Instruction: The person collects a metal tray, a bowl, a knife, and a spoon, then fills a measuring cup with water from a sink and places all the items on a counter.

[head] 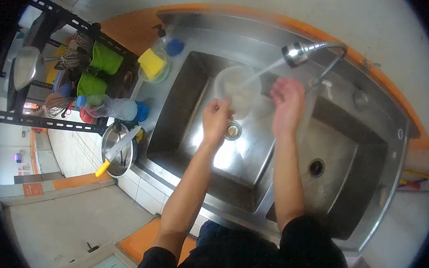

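A translucent round plastic container [253, 99] is in the left basin [198, 151] of a stainless steel double sink. A stream of water runs into it from the faucet head [293, 55], and pale, blurred contents show inside. My left hand [216, 121] grips the container's near left rim, with its fingertips partly hidden. To the right, my right hand [289, 100] is raised below the faucet head, near the divider between the basins. Its fingers are loosely curled and blurred, and nothing shows in them.
A yellow-handled knife [119, 150] lies across a steel pot [134, 155] at the left. Beside the sink are a plastic bottle [114, 107] and a yellow sponge [151, 64] on a clear container. A black metal rack [49, 121] holds whisks and green bins.
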Motion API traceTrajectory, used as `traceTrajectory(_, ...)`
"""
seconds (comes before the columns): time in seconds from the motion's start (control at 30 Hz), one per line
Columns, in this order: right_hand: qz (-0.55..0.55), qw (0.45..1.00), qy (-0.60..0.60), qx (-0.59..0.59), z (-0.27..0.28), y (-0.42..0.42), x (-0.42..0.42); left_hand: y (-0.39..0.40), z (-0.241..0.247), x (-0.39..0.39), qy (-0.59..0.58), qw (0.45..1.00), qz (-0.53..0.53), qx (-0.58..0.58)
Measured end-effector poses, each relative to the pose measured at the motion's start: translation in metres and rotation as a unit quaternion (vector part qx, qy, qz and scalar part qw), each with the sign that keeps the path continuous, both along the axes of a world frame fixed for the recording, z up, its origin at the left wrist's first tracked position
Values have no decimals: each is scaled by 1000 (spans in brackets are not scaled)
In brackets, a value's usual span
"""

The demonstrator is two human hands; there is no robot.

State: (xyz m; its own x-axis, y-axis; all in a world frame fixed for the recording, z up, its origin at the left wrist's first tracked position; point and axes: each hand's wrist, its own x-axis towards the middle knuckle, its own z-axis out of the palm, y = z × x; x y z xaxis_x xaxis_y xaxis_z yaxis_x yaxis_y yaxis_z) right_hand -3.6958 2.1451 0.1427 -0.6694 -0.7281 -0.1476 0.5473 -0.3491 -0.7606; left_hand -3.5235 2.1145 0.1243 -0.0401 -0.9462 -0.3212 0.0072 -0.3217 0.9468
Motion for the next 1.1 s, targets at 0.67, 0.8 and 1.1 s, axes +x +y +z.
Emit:
traceTrajectory(0.67, 394, 730, 504, 240, -73, 219, 147, 4, -7, 36, -17, 996, -84, 12)
traceTrajectory(0.8, 363, 684, 576, 262, -62, 247, 152, -6, -22, 46, 49, 992, -97, 57)
traceTrajectory(1.1, 248, 705, 518, 416, -72, 268, 187, -22, -22, 45, 65, 986, -124, 89)
